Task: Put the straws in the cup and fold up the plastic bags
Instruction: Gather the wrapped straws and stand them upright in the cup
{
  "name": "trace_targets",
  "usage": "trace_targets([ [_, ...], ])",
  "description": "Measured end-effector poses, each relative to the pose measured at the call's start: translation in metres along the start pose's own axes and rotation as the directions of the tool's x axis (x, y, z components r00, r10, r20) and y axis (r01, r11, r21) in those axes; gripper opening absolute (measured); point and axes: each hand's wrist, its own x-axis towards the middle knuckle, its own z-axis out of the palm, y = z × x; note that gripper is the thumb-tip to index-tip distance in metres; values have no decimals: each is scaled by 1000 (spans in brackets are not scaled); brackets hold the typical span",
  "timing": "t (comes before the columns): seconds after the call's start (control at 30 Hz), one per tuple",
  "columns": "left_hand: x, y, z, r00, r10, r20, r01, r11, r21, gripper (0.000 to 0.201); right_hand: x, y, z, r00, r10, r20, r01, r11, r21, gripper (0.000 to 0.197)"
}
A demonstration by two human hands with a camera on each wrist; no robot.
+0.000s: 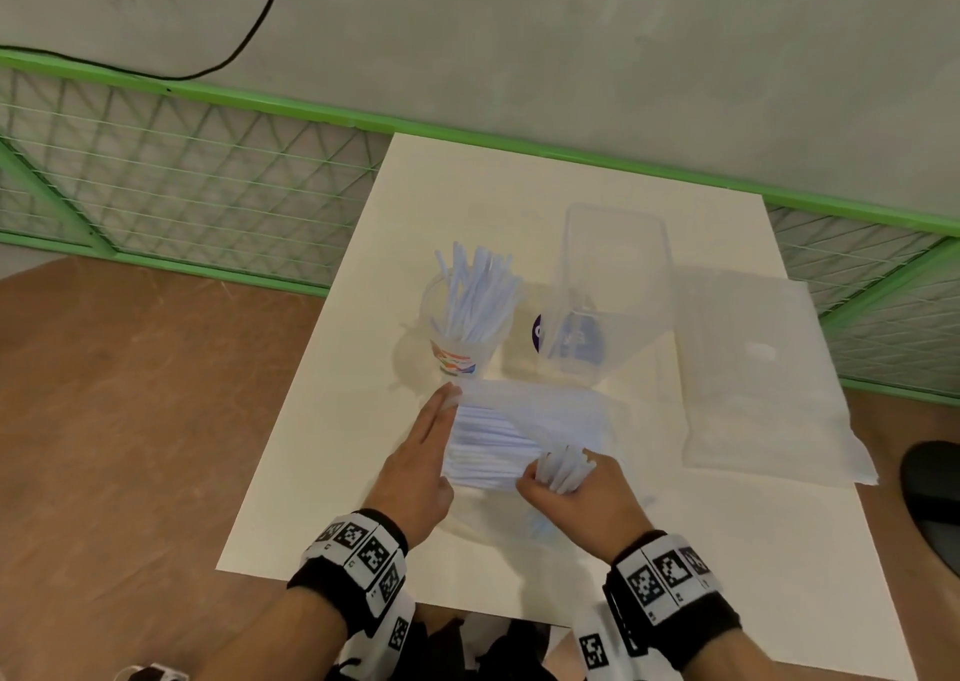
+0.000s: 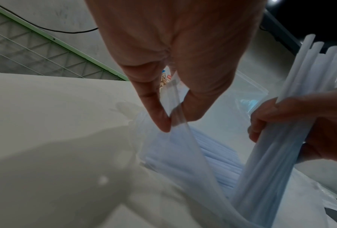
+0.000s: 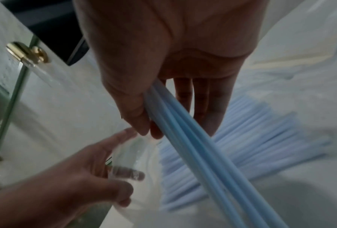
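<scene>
A clear cup (image 1: 460, 353) with a coloured print stands mid-table and holds several pale blue straws (image 1: 475, 296). In front of it lies a clear plastic bag (image 1: 524, 410) with a flat stack of straws (image 1: 493, 446) inside. My left hand (image 1: 439, 436) is at the bag's left edge. In the left wrist view its thumb and finger pinch the film of the bag (image 2: 175, 108). My right hand (image 1: 561, 478) grips a small bundle of straws (image 3: 193, 141) angled up out of the bag's near end.
A second clear bag (image 1: 613, 275) stands puffed up right of the cup, over a dark blue round mark (image 1: 540, 332). A flat bag (image 1: 763, 379) lies at the white table's (image 1: 322, 472) right edge. A green wire fence (image 1: 208, 176) runs behind, with brown floor to the left.
</scene>
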Motion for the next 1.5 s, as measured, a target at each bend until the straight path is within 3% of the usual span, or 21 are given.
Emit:
trace_targets([
  [0.1, 1, 0, 0, 1000, 4, -2, -4, 1000, -5, 101, 2, -1, -6, 999, 34, -24, -35, 996, -76, 41],
  [0.17, 1, 1, 0, 1000, -5, 4, 5, 1000, -11, 102, 1, -8, -12, 999, 46, 1, -45, 992, -114, 33],
  [0.27, 0, 1, 0, 1000, -14, 2, 14, 1000, -14, 103, 4, -39, -31, 1000, -12, 10, 11, 999, 38, 19],
  [0.33, -1, 0, 0, 1000, -20, 2, 20, 1000, -15, 103, 9, -75, -54, 995, -82, -50, 89, 982, 165, 23],
  [0.4, -2, -1, 0, 1000, -22, 2, 22, 1000, -19, 104, 19, -116, -78, 975, -192, -110, 211, 955, 208, 13],
  [0.53, -5, 5, 0, 1000, -26, 3, 26, 999, -43, 100, 49, -180, -102, 903, -379, -201, 407, 904, 127, 6],
  [0.6, -5, 7, 1, 1000, -29, -1, 29, 999, -39, 99, 72, -196, -96, 882, -417, -219, 434, 900, 34, 5],
  [0.67, -6, 9, 0, 999, -32, 0, 32, 999, -41, 99, 96, -197, -83, 894, -407, -188, 407, 913, -39, 5],
  [0.8, -7, 11, -2, 999, -32, -4, 31, 998, -56, 99, 123, -178, -50, 939, -331, -97, 327, 943, -53, 29],
  [0.9, -7, 10, -3, 999, -31, -12, 30, 998, -60, 99, 126, -167, -42, 918, -345, -195, 358, 933, 32, 54],
  [0.97, -7, 11, -3, 999, -37, -9, 37, 998, -60, 99, 124, -160, -40, 883, -363, -298, 394, 918, 49, 55],
  [1.03, -7, 12, -4, 999, -47, -5, 46, 997, -57, 99, 120, -149, -35, 844, -430, -322, 445, 895, -28, 53],
  [1.1, -7, 13, -5, 999, -52, -4, 51, 997, -55, 98, 118, -137, -26, 831, -487, -271, 472, 873, -120, 51],
  [1.23, -5, 13, -6, 999, -41, -2, 41, 997, -58, 99, 120, -126, -11, 854, -491, -169, 466, 868, -171, 51],
  [1.37, -5, 14, -10, 999, -55, -2, 54, 996, -67, 98, 108, -120, 1, 866, -454, -210, 442, 891, -104, 97],
  [1.5, -5, 13, -11, 996, -90, 24, 91, 995, -39, 98, 113, -112, 16, 896, -419, -149, 362, 882, -301, 120],
])
